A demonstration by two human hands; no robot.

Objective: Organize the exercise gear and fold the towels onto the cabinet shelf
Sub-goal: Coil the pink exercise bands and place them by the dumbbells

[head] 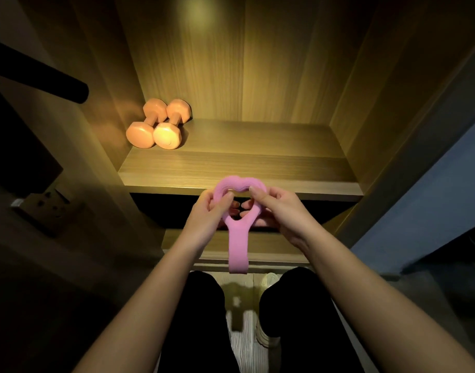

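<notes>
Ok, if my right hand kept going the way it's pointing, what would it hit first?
Probably your left hand, just across the pink band both hold; past that, the shelf edge. Depth is hard to judge.

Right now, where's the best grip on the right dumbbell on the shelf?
Right dumbbell: take the narrow handle between its wide heads, coming from above and the right. It lies flat, front to back, and the other dumbbell sits close against its left.

pink resistance band (238, 244), two peach-orange dumbbells (157, 125), wood-grain brown cabinet shelf (257, 162), matching wood-grain cabinet walls (231, 63), black trousers (201, 313), black bar (39, 74), blue-grey panel (430, 189)
</notes>
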